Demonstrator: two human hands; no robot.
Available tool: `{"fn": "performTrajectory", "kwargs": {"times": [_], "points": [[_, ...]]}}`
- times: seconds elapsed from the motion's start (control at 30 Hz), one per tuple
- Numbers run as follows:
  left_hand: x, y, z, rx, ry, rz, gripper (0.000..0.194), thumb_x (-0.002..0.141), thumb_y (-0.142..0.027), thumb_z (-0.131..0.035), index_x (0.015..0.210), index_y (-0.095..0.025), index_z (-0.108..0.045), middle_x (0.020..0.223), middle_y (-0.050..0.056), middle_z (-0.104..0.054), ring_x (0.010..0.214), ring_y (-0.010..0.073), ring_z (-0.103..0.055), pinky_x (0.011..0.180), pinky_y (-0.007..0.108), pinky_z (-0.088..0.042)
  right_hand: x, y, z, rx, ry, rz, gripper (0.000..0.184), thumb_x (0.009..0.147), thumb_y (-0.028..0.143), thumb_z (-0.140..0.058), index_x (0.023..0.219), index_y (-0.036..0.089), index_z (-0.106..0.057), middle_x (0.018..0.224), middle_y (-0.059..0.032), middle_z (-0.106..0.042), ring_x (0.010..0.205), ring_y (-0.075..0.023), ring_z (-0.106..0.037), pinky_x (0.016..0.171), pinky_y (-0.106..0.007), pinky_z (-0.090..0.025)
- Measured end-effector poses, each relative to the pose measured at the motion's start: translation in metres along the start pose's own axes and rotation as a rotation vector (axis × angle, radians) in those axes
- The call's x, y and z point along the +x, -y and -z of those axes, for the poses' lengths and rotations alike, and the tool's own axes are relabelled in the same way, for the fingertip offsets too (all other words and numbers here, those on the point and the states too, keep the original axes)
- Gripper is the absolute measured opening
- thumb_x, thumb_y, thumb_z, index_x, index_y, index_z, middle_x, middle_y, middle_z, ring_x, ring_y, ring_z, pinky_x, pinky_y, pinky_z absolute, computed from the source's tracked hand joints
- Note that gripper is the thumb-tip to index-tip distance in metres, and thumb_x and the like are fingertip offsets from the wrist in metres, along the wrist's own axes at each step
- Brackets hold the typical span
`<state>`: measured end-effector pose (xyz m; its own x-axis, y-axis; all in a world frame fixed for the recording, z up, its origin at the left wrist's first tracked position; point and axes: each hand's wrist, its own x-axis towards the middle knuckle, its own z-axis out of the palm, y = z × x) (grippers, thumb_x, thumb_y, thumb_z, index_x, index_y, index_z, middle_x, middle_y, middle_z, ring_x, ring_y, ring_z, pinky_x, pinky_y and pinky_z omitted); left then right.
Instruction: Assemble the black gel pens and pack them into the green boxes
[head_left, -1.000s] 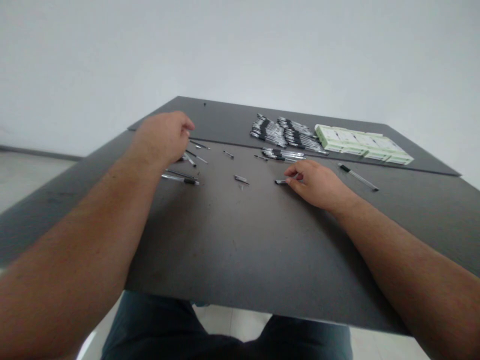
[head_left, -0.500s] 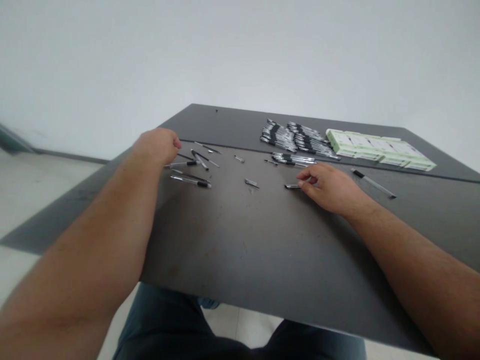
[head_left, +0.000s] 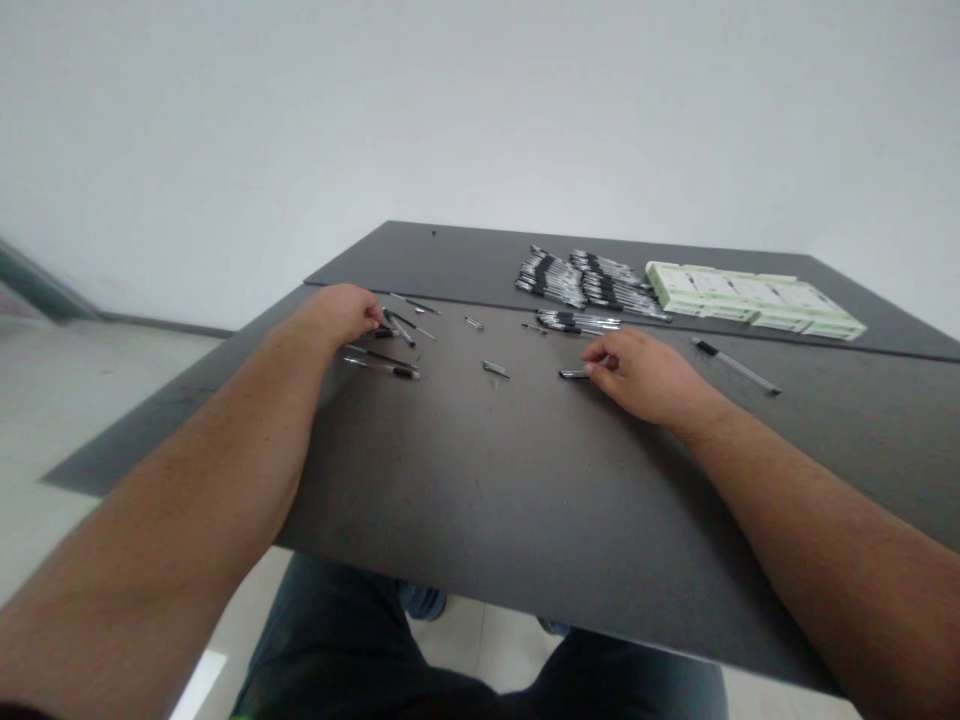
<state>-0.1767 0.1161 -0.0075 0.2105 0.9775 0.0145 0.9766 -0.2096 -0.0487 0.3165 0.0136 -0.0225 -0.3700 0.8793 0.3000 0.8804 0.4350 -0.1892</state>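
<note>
Here, thumb and forefinger of the right hand (head_left: 634,374) pinch a dark-tipped pen part (head_left: 572,374), whose end projects beyond them; fingers of the left hand (head_left: 341,313) curl beside loose pen pieces (head_left: 400,330), their hold indiscernible.

Head cam looks fwd & down across tbl (head_left: 465,470) from near edge, wall (head_left: 480,120) behind
</note>
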Motion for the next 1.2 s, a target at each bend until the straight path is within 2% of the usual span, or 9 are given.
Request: {"fn": "performTrajectory", "kwargs": {"times": [0.17, 0.3, 0.43, 0.53, 0.67, 0.77, 0.93, 1.1, 1.2], "points": [[0.002, -0.012, 0.002, 0.16, 0.013, -0.004, 0.029, 0.092, -0.034, -0.069, 0.109, -0.022, -0.089, 0.117, 0.016, -0.085, 0.117, 0.036, -0.077, 0.106, 0.041, -0.055, 0.001, 0.002, 0.0, 0.008, 0.028, 0.012, 0.021, 0.099, 0.026, -0.069, 0.113, 0.02, -0.083, 0.107, -0.0117, -0.082, 0.092, -0.0269, -0.075, 0.09, -0.04, -0.057], [-0.01, -0.007, 0.005, 0.208, -0.002, -0.053, 0.035, 0.098, -0.031, -0.059, 0.114, -0.017, -0.087, 0.126, 0.021, -0.082, 0.13, 0.037, -0.072, 0.117, 0.043, -0.05, 0.001, 0.001, 0.0, 0.021, 0.039, 0.036, 0.021, 0.099, 0.026, -0.068, 0.114, 0.02, -0.082, 0.108, -0.0121, -0.082, 0.092, -0.0269, -0.074, 0.09, -0.04, -0.057], [-0.028, 0.003, 0.016, 0.201, -0.065, -0.04, 0.039, 0.104, -0.028, -0.052, 0.123, -0.011, -0.082, 0.129, 0.022, -0.081, 0.13, 0.0367, -0.071, 0.119, 0.046, -0.049, 0.001, 0.002, 0.0, 0.037, 0.021, 0.033, 0.021, 0.1, 0.029, -0.069, 0.113, 0.02, -0.082, 0.109, -0.0119, -0.082, 0.092, -0.0267, -0.075, 0.091, -0.04, -0.058], [-0.038, -0.007, 0.029, 0.165, -0.127, -0.014, 0.043, 0.109, -0.031, -0.046, 0.13, -0.01, -0.077, 0.13, 0.021, -0.08, 0.124, 0.0346, -0.071, 0.114, 0.046, -0.052, 0.001, 0.002, 0.002, 0.038, -0.012, 0.019, 0.021, 0.099, 0.029, -0.069, 0.113, 0.02, -0.083, 0.108, -0.0112, -0.082, 0.091, -0.0261, -0.075, 0.092, -0.039, -0.058], [-0.049, -0.039, 0.047, -0.103, -0.267, -0.01, 0.04, 0.106, -0.035, -0.05, 0.129, -0.015, -0.076, 0.131, 0.018, -0.079, 0.125, 0.0352, -0.071, 0.112, 0.046, -0.052, 0.001, 0.001, 0.004, 0.039, -0.041, 0.002, 0.021, 0.099, 0.029, -0.068, 0.111, 0.02, -0.083, 0.103, -0.0111, -0.082, 0.09, -0.0273, -0.074, 0.09, -0.041, -0.058], [-0.057, -0.057, 0.054, -0.26, -0.367, 0.048, 0.037, 0.106, -0.037, -0.054, 0.133, -0.02, -0.074, 0.128, 0.012, -0.081, 0.122, 0.0312, -0.071, 0.11, 0.042, -0.052, 0.002, -0.001, 0.004, 0.044, -0.053, 0.003, 0.021, 0.098, 0.03, -0.067, 0.109, 0.021, -0.083, 0.101, -0.0103, -0.083, 0.088, -0.0268, -0.074, 0.088, -0.041, -0.057], [-0.075, -0.055, 0.06, -0.622, -0.424, 0.102, 0.037, 0.109, -0.031, -0.061, 0.145, -0.022, -0.065, 0.119, 0.0, -0.08, 0.111, 0.0185, -0.069, 0.114, 0.039, -0.053, 0.002, 0.001, 0.003, 0.038, -0.069, 0.022, 0.021, 0.098, 0.03, -0.068, 0.109, 0.02, -0.083, 0.101, -0.0102, -0.082, 0.087, -0.026, -0.072, 0.088, -0.04, -0.057], [-0.086, -0.05, 0.065, -0.773, -0.444, 0.199, 0.022, 0.112, -0.026, -0.057, 0.132, -0.018, -0.064, 0.107, 0.0, -0.075, 0.089, 0.0127, -0.066, 0.094, 0.038, -0.062, 0.002, 0.003, 0.003, 0.044, -0.061, 0.033, 0.021, 0.099, 0.031, -0.066, 0.109, 0.021, -0.082, 0.104, -0.0106, -0.081, 0.089, -0.026, -0.072, 0.09, -0.04, -0.056], [-0.085, -0.065, 0.07, -0.885, -0.458, 0.203, 0.024, 0.111, -0.018, -0.049, 0.132, -0.018, -0.061, 0.109, 0.001, -0.074, 0.082, 0.0097, -0.064, 0.089, 0.035, -0.063, 0.002, 0.004, 0.005, 0.06, -0.083, 0.026, 0.021, 0.098, 0.03, -0.066, 0.108, 0.02, -0.082, 0.103, -0.011, -0.081, 0.089, -0.0263, -0.072, 0.089, -0.04, -0.057]]}}
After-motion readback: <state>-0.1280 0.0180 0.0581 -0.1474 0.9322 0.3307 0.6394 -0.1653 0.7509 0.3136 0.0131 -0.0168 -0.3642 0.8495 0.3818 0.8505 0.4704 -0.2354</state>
